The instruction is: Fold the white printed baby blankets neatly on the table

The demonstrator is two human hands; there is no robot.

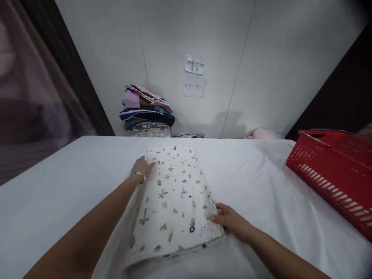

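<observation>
A white cloth (pixel 174 186) with small green, grey and brown plant prints lies folded into a long rectangle on the white-covered table. My left hand (pixel 142 166), with a bracelet at the wrist, rests at the cloth's far left edge. Its thumb is stretched out over the fabric, apart from the fingers. Near the front right corner, my right hand (pixel 228 220) grips the cloth's right edge, thumb on top and fingers partly hidden beneath the layers.
A red plastic basket (pixel 334 170) with a metal handle stands at the table's right. Behind the far edge rises a stack of folded fabrics (pixel 148 112). Paper signs (pixel 194 85) hang on the wall, and a pinkish bundle (pixel 265 133) shows at the back right. Sheer curtain fabric (pixel 31 93) hangs at left.
</observation>
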